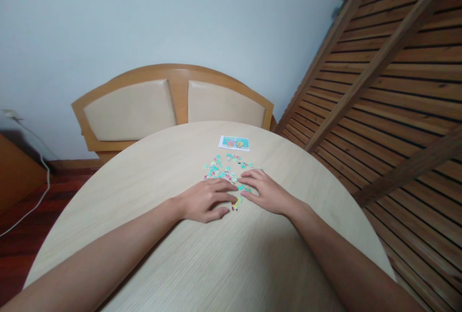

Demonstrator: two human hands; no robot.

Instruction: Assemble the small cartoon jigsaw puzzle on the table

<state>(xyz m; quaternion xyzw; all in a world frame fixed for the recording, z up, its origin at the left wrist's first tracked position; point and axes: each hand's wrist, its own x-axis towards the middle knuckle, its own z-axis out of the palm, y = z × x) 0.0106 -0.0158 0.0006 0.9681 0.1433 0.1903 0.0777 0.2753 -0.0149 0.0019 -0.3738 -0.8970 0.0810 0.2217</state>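
Left hand (207, 200) lies palm down over the near left edge of a scatter of small puzzle pieces (220, 173), its fingers loosely spread and its thumb well apart from them. Facing it, the right hand (266, 191) is likewise relaxed and wide, fingers pointing left and thumb apart from the forefinger. Neither seems to grip anything, though the pieces are so small that I cannot tell whether a fingertip is pressing on one.

With the hands this close to the loose pieces, a sideways brush of either one could scatter or flip them, since nothing fences them in on the smooth round table (173, 254). Pieces under the left fingers could be dragged along unseen, because the hand covers that part of the scatter. Thin, flat pieces could also slip from a fingertip or overlap if pushed together.

Most of the pieces lie just beyond the left hand, on its far side, with a few more at the far left of the right fingertips. A yellow patch of pieces (237, 202) sits in the narrow gap between the hands, near the left forefinger. Farther off, well apart from both hands, lies a picture card (234, 143).
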